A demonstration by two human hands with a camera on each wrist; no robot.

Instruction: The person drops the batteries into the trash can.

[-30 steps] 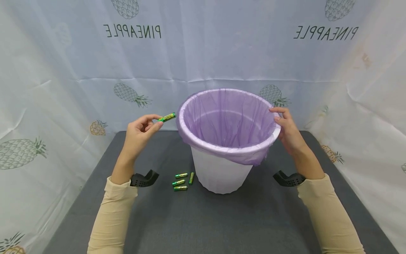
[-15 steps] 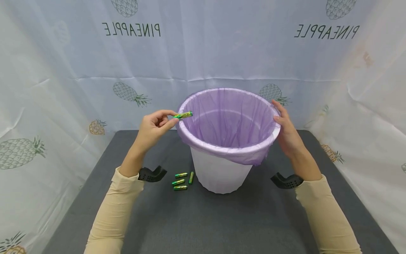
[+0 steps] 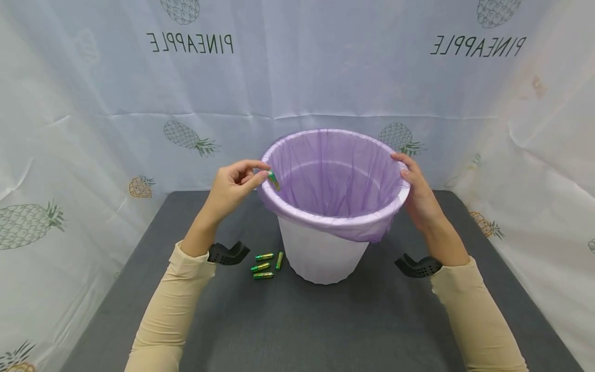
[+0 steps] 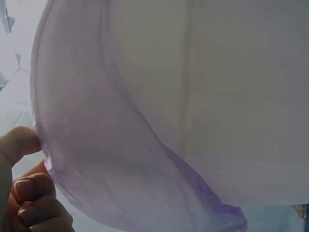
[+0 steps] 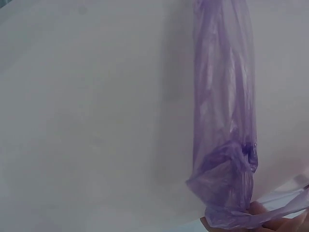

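A white trash can point(image 3: 325, 253) lined with a purple bag point(image 3: 334, 186) stands on the dark table. My left hand point(image 3: 231, 186) is at its left rim, thumb and forefinger at the upper end of a green-and-gold battery point(image 3: 273, 180). That battery slants down just inside the rim. In the left wrist view the left hand's point(image 4: 34, 193) fingertips meet the lined edge, the battery hidden. My right hand point(image 3: 420, 194) grips the right rim with thumb and fingers. The right wrist view shows its fingers point(image 5: 282, 223) partly behind the bag's folded edge. Several similar batteries point(image 3: 263, 266) lie left of the can's base.
The dark table point(image 3: 297, 330) runs to a pale curtain point(image 3: 297, 67) printed with pineapples, which hangs behind and on both sides. Black wrist mounts point(image 3: 229, 253) jut inward from each forearm. Loose bag film hangs over the can's front right edge.
My left hand has moved right to the can's rim. The battery has swung from nearly level to pointing down into the can. The right hand stays on the rim, its fingers shifting slightly.
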